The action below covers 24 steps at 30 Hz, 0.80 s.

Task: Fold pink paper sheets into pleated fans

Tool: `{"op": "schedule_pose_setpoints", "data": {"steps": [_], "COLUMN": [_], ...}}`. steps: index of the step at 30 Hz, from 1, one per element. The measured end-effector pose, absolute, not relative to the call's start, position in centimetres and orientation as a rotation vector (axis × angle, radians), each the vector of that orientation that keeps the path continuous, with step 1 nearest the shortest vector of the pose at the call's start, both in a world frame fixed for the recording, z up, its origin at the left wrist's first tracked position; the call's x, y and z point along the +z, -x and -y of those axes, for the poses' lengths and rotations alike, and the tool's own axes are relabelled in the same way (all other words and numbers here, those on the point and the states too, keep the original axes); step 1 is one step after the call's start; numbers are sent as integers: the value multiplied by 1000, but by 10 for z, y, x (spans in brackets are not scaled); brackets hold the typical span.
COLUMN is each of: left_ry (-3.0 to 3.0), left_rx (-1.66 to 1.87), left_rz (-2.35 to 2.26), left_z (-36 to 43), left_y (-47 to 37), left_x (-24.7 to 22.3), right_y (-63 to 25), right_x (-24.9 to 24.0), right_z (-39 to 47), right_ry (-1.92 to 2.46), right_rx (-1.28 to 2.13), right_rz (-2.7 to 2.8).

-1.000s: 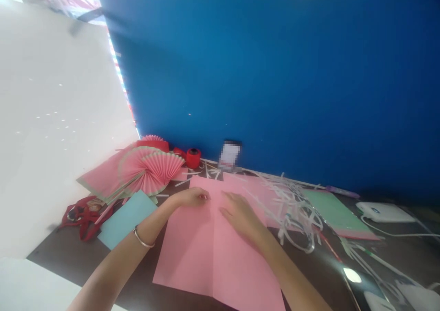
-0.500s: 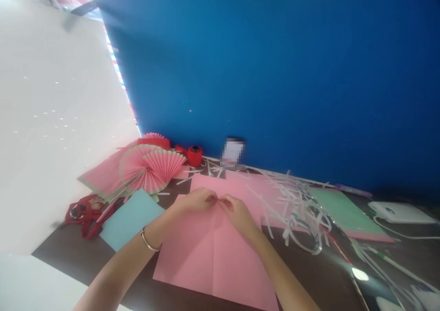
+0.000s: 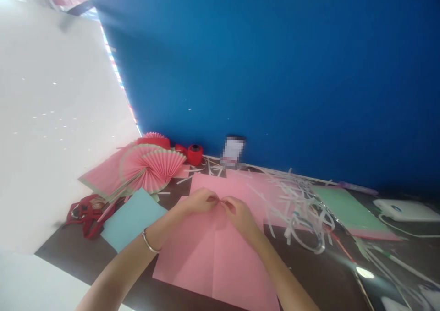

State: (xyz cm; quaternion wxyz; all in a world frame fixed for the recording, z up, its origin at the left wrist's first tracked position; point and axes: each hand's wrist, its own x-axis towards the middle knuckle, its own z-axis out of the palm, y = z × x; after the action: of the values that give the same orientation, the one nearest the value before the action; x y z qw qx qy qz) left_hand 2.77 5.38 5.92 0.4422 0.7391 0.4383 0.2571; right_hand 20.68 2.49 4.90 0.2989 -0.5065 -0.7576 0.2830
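- A pink paper sheet (image 3: 206, 251) lies flat on the dark table (image 3: 309, 274), creased down its middle.
- The left hand (image 3: 199, 200) and right hand (image 3: 239, 215) meet at its far end, fingertips pinching the paper at the crease.
- A light blue sheet (image 3: 129, 219) lies just left.
- White paper strips (image 3: 302, 210) pile to the right.

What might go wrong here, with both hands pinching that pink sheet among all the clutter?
The left hand and right hand pinch the pink paper at its centre crease; an uneven pinch could skew the fold or tear the sheet. The loose white paper strips lie just beside the right forearm and might get dragged or caught under the sheet. The light blue sheet sits close to the left wrist and could be nudged.
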Motion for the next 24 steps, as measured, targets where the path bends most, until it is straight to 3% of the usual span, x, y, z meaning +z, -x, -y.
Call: {"op": "schedule_pose_setpoints", "data": {"steps": [17,24], "left_ry": [-1821,-2480], "left_rx": [539,596], "left_rz": [-1015,-1273], "left_z": [-67,-45], "left_y": [-26,-19], "left_x": [37,40], "right_y": [-203,-204], "right_x": [38,25], "right_z": [-24,-37], "right_ry": [1335,1418], "right_rx": [586,567], "right_rz": [2006,1983]}}
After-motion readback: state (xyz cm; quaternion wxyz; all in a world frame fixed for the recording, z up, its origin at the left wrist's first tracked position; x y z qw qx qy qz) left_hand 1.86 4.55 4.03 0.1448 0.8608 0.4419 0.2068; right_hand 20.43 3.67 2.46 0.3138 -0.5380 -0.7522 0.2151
